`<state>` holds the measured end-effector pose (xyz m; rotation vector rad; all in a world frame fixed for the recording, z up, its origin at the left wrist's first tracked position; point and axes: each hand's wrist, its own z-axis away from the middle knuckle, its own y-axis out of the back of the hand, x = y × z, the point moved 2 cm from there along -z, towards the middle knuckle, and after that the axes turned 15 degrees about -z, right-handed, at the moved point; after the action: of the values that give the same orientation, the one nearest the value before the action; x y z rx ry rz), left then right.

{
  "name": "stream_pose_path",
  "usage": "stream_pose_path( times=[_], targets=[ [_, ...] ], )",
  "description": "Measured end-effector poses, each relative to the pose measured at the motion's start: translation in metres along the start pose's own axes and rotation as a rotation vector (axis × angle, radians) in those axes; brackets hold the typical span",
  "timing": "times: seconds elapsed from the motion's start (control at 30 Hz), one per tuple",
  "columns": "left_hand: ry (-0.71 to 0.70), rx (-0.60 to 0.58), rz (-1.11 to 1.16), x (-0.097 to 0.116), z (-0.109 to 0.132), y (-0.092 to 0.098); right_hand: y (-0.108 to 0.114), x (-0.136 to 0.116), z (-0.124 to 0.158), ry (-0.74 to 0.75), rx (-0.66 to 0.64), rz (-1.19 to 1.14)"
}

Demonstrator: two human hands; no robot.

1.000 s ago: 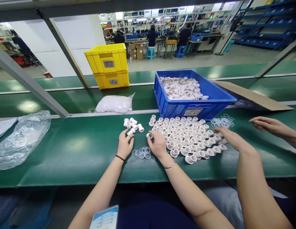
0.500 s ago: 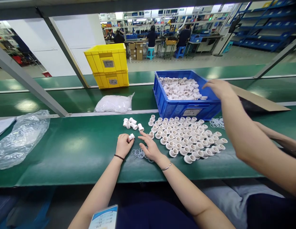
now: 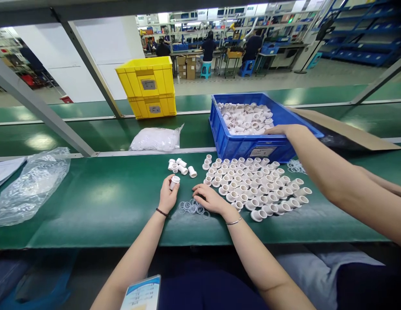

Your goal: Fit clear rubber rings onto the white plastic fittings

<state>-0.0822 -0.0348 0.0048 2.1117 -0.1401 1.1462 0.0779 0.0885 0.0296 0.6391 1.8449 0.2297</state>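
My left hand (image 3: 168, 193) is closed around a white plastic pipe fitting (image 3: 175, 181), held with its flanged end up above the green table. To its right, my right hand (image 3: 209, 198) hovers at the edge of a small pile of translucent rings (image 3: 190, 207). Its fingers are curved and slightly apart, with nothing visible between them. Just beyond my hands lies a loose group of several white fittings (image 3: 182, 169). Many more fittings (image 3: 252, 185) stand in close rows to the right of my right hand.
A co-worker's hand (image 3: 278, 129) reaches into a blue bin (image 3: 268, 148) heaped with white fittings. Behind the table are stacked yellow crates (image 3: 148, 86) and a filled plastic bag (image 3: 156, 138). A crumpled clear bag (image 3: 35, 185) lies at left; more rings (image 3: 296, 166) lie by the bin.
My left hand has turned the fitting more upright. My right hand has drawn back from the loose fittings toward the rings. The co-worker's hand has lowered to the fittings in the bin.
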Motion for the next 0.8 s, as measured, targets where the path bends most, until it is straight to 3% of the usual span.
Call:
stream_pose_path(
  times=[0.1, 0.23, 0.4, 0.47, 0.6, 0.8],
  targets=[
    [0.082, -0.049, 0.143, 0.002, 0.002, -0.003, 0.003, -0.001, 0.002, 0.016, -0.018, -0.009],
    [0.054, 0.000, 0.048, 0.010, 0.005, 0.001, 0.000, -0.001, 0.000, 0.049, -0.032, 0.005],
    [-0.075, -0.197, 0.001, 0.018, 0.010, -0.004, -0.005, -0.003, -0.002, 0.058, 0.021, 0.031],
    [-0.139, -0.224, -0.031, 0.020, 0.012, -0.007, -0.008, -0.003, -0.001, 0.071, 0.028, 0.042],
    [-0.156, -0.178, -0.065, 0.021, 0.013, -0.008, -0.016, 0.000, -0.001, 0.086, 0.065, 0.038],
    [-0.094, -0.137, -0.056, 0.024, 0.014, -0.003, -0.025, 0.010, -0.003, 0.032, 0.267, 0.013]
  ],
)
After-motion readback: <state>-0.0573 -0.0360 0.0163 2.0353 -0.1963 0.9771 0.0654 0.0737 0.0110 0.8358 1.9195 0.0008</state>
